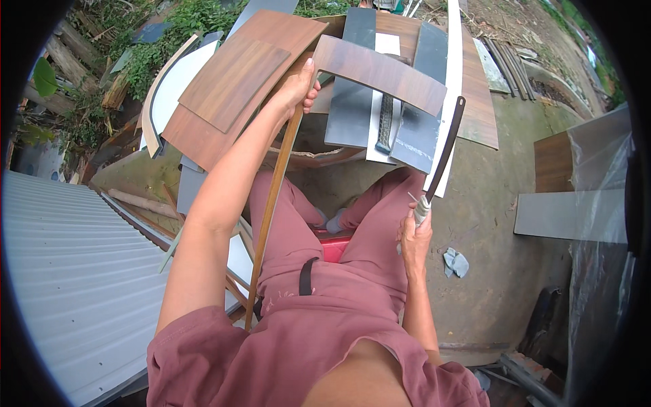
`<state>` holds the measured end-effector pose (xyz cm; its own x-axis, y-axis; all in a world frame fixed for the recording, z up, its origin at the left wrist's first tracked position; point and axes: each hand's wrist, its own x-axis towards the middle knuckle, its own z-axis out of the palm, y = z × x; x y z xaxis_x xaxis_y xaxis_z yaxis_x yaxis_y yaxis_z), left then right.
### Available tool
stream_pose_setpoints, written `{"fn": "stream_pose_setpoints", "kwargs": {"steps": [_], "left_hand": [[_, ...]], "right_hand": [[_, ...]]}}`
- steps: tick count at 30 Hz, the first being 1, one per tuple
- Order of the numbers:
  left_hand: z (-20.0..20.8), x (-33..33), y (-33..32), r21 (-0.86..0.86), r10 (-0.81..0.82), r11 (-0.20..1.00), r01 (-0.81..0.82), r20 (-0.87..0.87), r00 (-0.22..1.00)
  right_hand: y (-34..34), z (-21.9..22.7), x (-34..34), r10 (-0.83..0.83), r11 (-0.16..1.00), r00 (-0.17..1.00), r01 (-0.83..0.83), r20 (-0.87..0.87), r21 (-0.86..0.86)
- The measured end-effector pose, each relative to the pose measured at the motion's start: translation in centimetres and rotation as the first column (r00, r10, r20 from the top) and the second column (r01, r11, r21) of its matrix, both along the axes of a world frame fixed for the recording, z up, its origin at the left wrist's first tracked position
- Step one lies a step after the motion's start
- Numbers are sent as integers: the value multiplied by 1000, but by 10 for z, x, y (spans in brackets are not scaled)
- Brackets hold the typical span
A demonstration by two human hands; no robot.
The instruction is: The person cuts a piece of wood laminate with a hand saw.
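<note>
Well, what we have here is a two-handed hold, and doing it well comes down to a calm left side and a careful right. Our left grip is closed around the upper part of a long, narrow wooden strip, which slants down past our left thigh toward the hip. Our right grip is wrapped about the pale bound handle of a long dark blade, its tip up and well apart from the strip. We cannot tell whether the strip joins the brown board just beside our left fingers, so we'd best handle both as one awkward, possibly swinging piece. The strip's length calls for support lower down; letting it lean lightly on our leg would curb any wobble. As we judge it, the blade is best pointed away from our knees and forearm, with the wrist loose but the fingers firm on that binding. We should also mind the panel pile ahead, where a long end could snag
</note>
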<state>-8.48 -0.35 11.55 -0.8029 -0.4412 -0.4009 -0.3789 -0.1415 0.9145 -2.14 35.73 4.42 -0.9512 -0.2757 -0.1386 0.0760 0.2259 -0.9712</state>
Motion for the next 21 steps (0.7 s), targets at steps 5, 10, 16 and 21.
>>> {"fn": "stream_pose_setpoints", "kwargs": {"steps": [5,10,16,21], "left_hand": [[-15,-6,4,-68,23,997,-20,48,999],[-6,4,-5,-367,-162,904,218,179,970],[1,99,-21,-787,120,595,-162,-113,986],[-68,169,-19,-925,278,379,13,127,952]], "right_hand": [[-16,-13,0,84,996,995,-83,54,-26],[-42,-24,-1,219,966,975,-212,-28,149],[-51,-15,-1,292,936,956,-288,13,205],[-40,-43,5,250,943,968,-247,16,223]]}}
